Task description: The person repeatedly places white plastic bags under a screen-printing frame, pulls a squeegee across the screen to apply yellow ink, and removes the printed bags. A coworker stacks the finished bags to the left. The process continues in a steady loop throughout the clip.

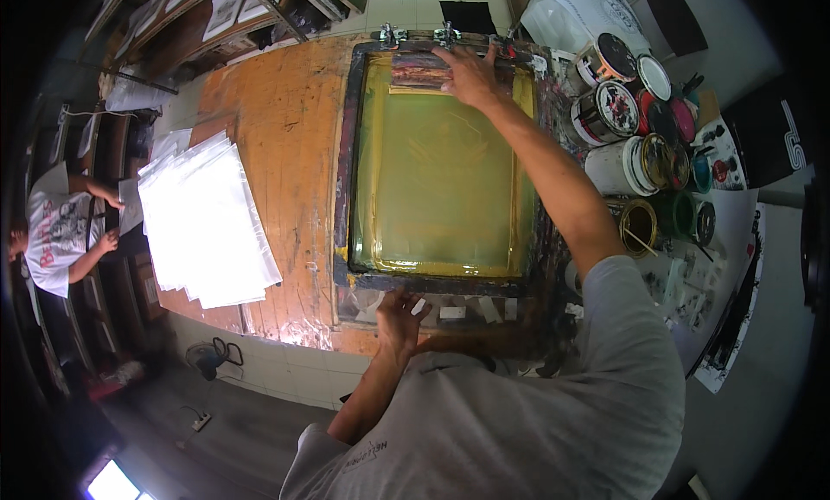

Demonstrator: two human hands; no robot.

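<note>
A screen-printing frame (344, 167) with a dark, stained border and yellow-green mesh lies on the wooden table before me. At its far end, a squeegee (418, 70) with a worn, ink-streaked handle rests across the mesh. My right hand (474, 78) reaches over the squeegee's right end, thumb on the near side and fingers over the far side. Down at the near rail, my left hand (399, 321) has bent fingers against the frame's edge; its fingertips are partly hidden. Metal hinge clamps (446, 35) sit along the far rail.
A stack of white sheets in clear sleeves (207, 228) lies on the table's left side (290, 120). Ink cans and tubs (609, 107) crowd the right. Another person (65, 228) stands far left by shelves, holding a sheet. A small fan (205, 359) is beyond the table's edge.
</note>
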